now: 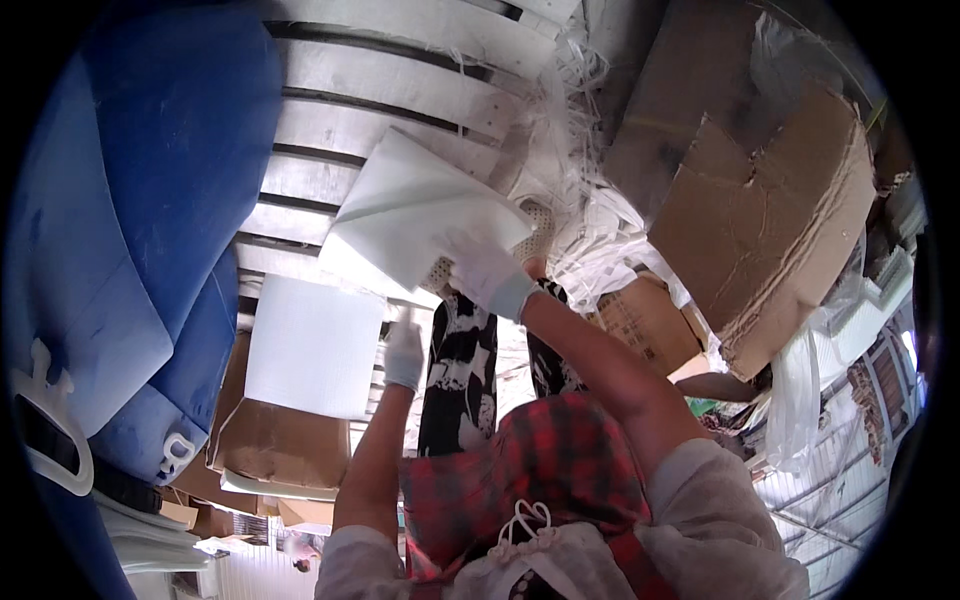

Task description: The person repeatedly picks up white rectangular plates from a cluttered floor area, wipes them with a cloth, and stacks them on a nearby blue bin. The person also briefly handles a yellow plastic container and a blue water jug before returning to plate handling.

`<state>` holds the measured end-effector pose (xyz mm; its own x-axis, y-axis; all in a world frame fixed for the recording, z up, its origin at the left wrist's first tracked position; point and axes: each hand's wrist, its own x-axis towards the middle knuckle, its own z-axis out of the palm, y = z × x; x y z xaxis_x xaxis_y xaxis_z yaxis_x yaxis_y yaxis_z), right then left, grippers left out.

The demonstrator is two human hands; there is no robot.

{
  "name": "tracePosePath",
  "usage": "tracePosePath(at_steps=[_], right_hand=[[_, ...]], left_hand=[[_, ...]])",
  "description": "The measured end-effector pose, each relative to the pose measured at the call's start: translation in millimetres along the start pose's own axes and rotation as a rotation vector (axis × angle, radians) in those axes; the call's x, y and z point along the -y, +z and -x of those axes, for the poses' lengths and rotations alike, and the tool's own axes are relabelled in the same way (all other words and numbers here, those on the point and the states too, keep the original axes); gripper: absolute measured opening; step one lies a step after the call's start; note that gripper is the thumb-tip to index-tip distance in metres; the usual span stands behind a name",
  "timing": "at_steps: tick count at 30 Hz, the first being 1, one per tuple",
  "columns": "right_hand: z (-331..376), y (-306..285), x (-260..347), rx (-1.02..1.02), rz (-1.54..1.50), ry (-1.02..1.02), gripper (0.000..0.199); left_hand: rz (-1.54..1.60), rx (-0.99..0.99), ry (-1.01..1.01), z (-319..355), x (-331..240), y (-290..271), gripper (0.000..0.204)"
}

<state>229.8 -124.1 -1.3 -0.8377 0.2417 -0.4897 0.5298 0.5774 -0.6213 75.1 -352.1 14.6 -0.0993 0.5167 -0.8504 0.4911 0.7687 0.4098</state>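
My right hand (480,268), in a white glove with a pale green cuff, lies on a white foam-like sheet (410,205). Its fingers look stretched out and apart over the sheet's near edge. The sheet is bent along a crease and partly covers my shoes. My left hand (404,352), gloved too, is beside the right edge of a flat, squarish white stack or sheet (315,345), which sits over a brown cardboard box (285,440). Blur hides how the left fingers are set, and I cannot tell whether they touch that sheet.
Large blue plastic containers (180,130) with white handles (60,430) stand at the left. White wooden slats (390,70) with gaps lie beneath. At the right are a torn cardboard piece (765,220), a smaller carton (650,325) and tangled white plastic strips (590,200).
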Motion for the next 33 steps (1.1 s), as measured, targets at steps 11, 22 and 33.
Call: tracePosePath(at_steps=[11,22,33], right_hand=[[-104.1,-32.6,-57.1,-0.292,-0.377,0.468,0.069],[-73.6,-24.0,-29.6,-0.052,-0.214,0.228,0.032],[113.0,-201.4,90.8,0.185,-0.607,0.042,0.044]], left_hand=[[-0.117,-0.238,0.301,-190.8,-112.0,-144.8,0.094],[0.167,-0.457,0.215,-45.2,-104.7,-83.2,0.086],[1.502,-0.883,-0.211,158.6,-23.0,-117.3,0.056]])
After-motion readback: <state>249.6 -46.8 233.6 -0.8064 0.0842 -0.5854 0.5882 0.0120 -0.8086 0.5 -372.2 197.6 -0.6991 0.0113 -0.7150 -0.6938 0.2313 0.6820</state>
